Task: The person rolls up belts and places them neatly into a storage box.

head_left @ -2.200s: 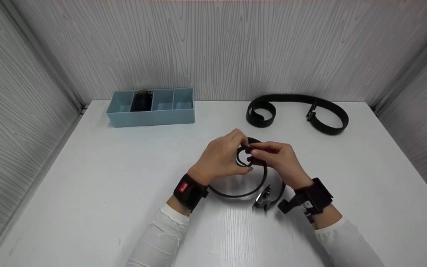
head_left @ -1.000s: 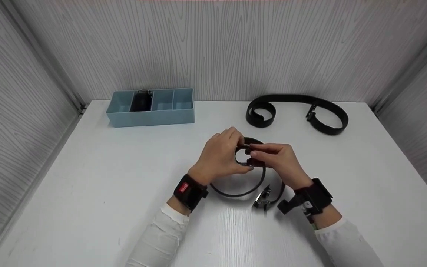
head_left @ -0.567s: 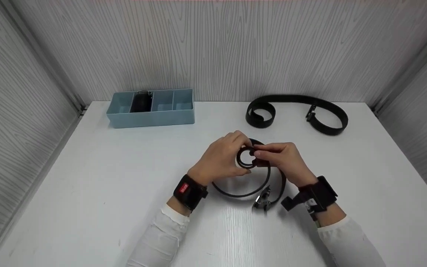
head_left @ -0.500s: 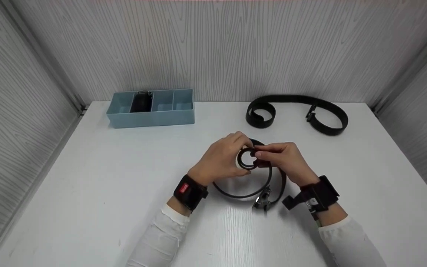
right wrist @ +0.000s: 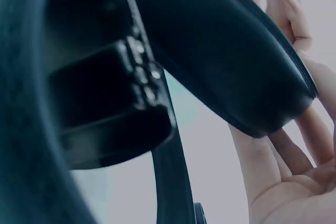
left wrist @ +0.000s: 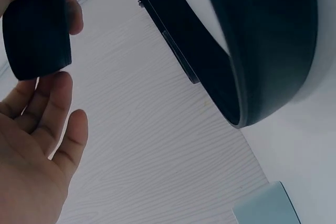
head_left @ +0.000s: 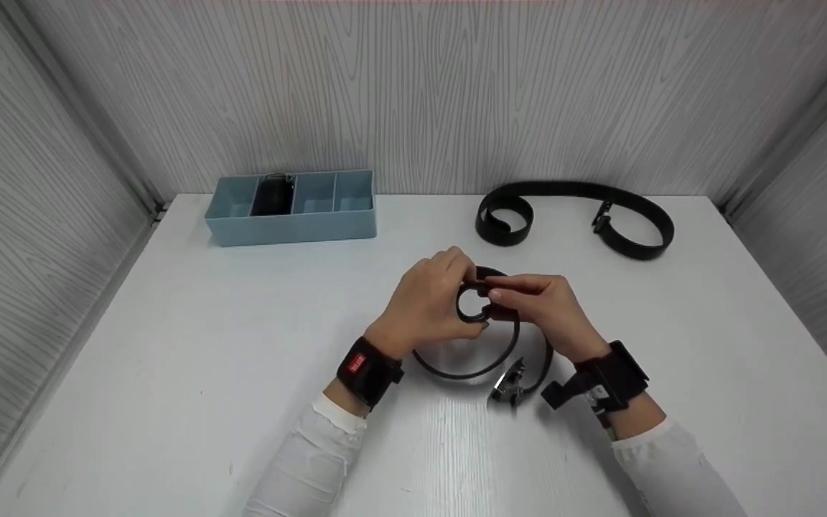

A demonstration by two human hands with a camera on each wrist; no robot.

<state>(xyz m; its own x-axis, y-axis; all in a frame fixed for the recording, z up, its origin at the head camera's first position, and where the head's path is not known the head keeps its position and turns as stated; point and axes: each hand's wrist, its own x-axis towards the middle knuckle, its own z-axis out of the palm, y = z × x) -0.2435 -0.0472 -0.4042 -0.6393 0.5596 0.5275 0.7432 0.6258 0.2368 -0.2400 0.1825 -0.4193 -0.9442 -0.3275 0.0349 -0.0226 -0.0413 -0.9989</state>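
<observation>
A person's left hand (head_left: 424, 301) curls around a partly coiled black belt (right wrist: 226, 56) as the right hand (head_left: 550, 309) pinches the coil, above the worktop (head_left: 169, 359), well in from its back edge. A second belt (head_left: 564, 189) rests along that edge toward the right corner; a blue tray (head_left: 295, 231) sits near the back left corner.

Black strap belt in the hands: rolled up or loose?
Partly rolled. One end of the black strap belt is coiled between left hand and right hand; the rest loops loosely to the silver metal buckle.
</observation>
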